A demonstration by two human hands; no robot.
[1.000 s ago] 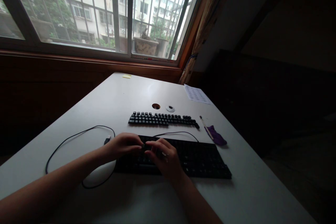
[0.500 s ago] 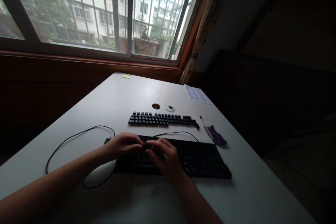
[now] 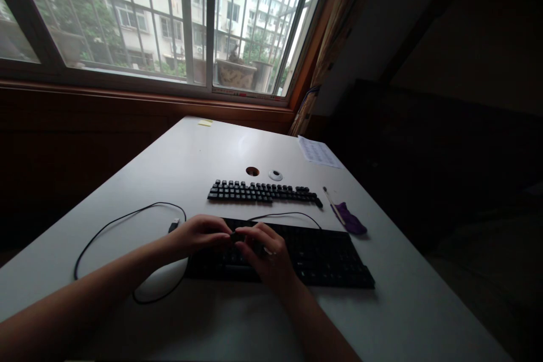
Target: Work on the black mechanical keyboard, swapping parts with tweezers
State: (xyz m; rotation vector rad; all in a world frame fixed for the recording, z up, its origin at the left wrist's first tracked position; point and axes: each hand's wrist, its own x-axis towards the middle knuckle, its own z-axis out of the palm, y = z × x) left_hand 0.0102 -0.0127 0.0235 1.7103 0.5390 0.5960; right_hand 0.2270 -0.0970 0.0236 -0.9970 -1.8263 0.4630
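A black keyboard [image 3: 331,260] lies in front of me with its cable [image 3: 292,214] running off the back edge. Over its left half, my left hand [image 3: 206,232] comes in from the left with thumb and forefinger pinched together. My right hand [image 3: 269,249], wearing a ring, meets it there, its fingertips closed too. Between the two sets of fingertips is a small dark keycap [image 3: 233,236], mostly covered by the fingers. Behind the keyboard, loose black keycaps [image 3: 241,192] stand in rows on the white table [image 3: 127,181].
To the right lies a purple cloth [image 3: 351,219] with a thin brush [image 3: 334,205] against it. A USB plug [image 3: 173,225] and looped cable are at the left. Farther back are a round cable hole [image 3: 252,171], its ring cover [image 3: 275,175], a printed sheet [image 3: 319,151] and a yellow note [image 3: 205,123].
Hardly anything differs. Both hands stay at the same spot above the keyboard, with only a slight shift of the fingertips around the keycap.
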